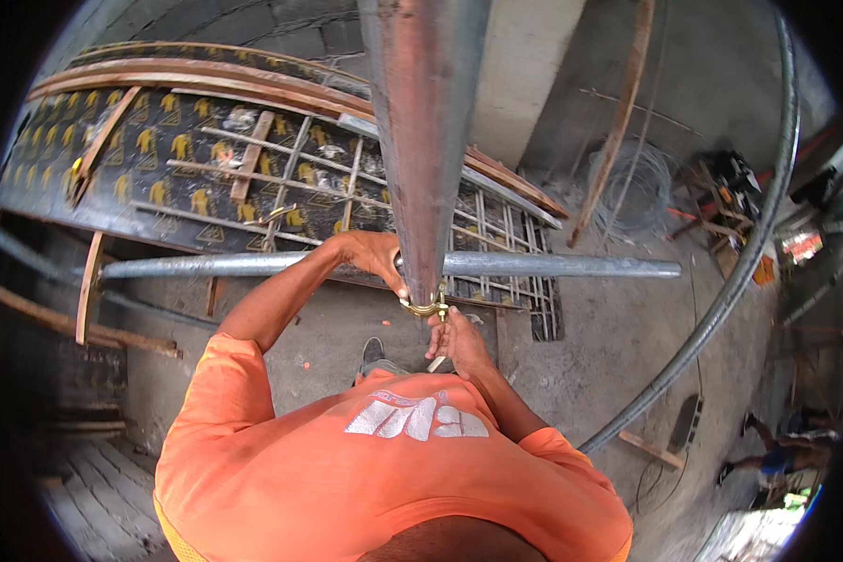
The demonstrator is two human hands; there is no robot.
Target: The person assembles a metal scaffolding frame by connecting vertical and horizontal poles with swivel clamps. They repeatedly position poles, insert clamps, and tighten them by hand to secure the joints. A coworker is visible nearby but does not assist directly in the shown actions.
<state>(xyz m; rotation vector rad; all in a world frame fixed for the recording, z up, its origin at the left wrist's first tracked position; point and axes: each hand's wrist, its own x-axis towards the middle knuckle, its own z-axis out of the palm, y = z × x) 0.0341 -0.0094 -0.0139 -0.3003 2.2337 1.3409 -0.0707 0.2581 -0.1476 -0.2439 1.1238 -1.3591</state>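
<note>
A thick upright steel pipe [421, 140] rises in front of me and crosses a horizontal steel pipe [562, 265]. Around its lower visible part sits a brass-coloured scaffold clamp [423, 308]. From the left, my left hand [375, 257] grips the clamp beside the upright pipe, thumb on its near edge; some of its fingers are hidden. On the clamp's right side, my right hand [461, 343] has its fingers closed at the clamp's bolt [443, 302]. A small pale piece [436, 363] shows below those fingers, too small to name.
Printed black panels [112, 201] carry metal rods and grids beyond the horizontal pipe. A long bent pipe [721, 309] curves along the right. Coiled wire [632, 192] lies farther back. A wooden piece [651, 450] rests on the concrete floor [571, 375]; another person [782, 454] is at far right.
</note>
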